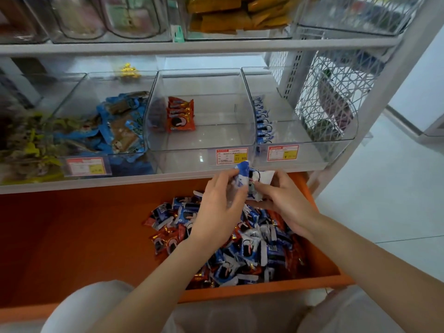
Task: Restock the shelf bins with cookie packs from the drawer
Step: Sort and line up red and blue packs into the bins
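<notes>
Both hands [252, 195] grip cookie packs [249, 177] above drawer [264, 290].

my left hand [219, 203] and my right hand [282, 200] are bare. my left forearm [168, 267] and my right forearm [355, 246] are uncovered too, all the way to where they leave the picture. lower down i'm in pale, off-white cloth. my left knee [91, 306] and my right knee [348, 313] show as smooth rounded shapes in that same light, plain fabric. between them lies more pale cloth, too blurred at the bottom edge to tell seams or folds.
</notes>
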Demonstrator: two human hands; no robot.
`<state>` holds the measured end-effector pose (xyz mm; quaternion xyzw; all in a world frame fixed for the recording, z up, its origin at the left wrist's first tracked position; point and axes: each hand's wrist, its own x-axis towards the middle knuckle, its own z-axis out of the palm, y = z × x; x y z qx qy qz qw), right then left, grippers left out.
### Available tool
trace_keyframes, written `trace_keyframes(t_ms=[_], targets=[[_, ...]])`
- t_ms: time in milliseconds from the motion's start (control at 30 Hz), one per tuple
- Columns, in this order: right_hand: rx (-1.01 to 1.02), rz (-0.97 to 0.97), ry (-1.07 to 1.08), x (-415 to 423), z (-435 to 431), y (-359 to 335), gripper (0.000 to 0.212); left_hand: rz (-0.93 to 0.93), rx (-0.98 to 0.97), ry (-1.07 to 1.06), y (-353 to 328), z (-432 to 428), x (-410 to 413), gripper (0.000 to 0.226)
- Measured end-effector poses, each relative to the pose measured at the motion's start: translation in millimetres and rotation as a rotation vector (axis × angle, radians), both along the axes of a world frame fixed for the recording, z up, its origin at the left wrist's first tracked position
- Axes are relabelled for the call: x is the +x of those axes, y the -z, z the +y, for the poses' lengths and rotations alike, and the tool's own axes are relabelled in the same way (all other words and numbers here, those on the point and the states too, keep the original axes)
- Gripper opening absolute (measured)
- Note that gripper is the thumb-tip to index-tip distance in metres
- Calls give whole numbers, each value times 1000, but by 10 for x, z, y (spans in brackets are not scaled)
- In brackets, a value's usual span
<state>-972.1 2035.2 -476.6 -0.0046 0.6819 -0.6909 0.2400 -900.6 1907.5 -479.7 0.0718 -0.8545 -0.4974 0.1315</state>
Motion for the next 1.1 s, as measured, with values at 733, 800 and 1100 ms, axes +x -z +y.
trace_keyframes(t_ms=[733,800,1100], targets=[[1,215,3,-50,75,-97,11,-120,186,-16,-169,-203,-138,49],[44,267,65,-104,116,-90,8,-89,154,-18,-194,-229,-150,41],[344,662,305,-460,200,-39,27,54,83,-201,-243,-331,-296,36]])
